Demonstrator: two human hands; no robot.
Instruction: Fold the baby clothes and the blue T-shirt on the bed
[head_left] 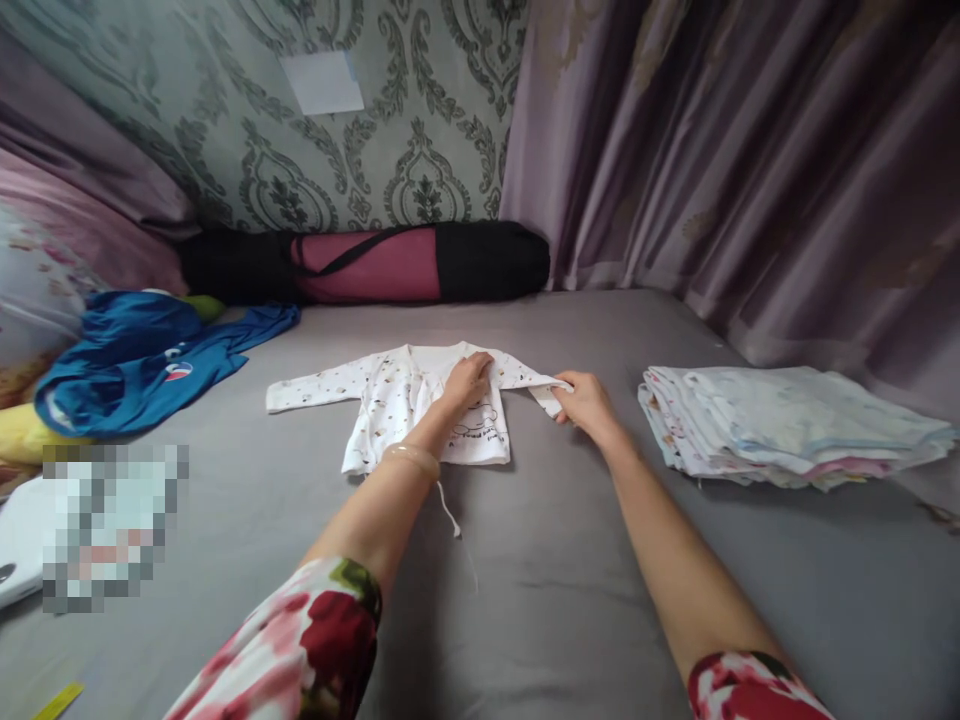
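A small white baby shirt (390,400) with a tiny scattered print lies spread on the grey bed sheet, its left-side sleeve stretched out flat. A drawing and lettering show on its lower front, and a thin white tie string (450,510) trails below the hem. My left hand (469,380) rests on the shirt's chest near the right-side shoulder, fingers laid over the cloth. At the end of the right-side sleeve, my right hand (585,402) pinches the cuff between thumb and fingers, and part of that sleeve hangs folded down.
To the right sits a stack of folded white cloths (780,420). A blue garment (157,360) lies crumpled at left, above a white object (30,530) beside a pixelated patch. Along the wall rests a long black-and-maroon bag (375,265). Purple curtains (637,150) hang behind.
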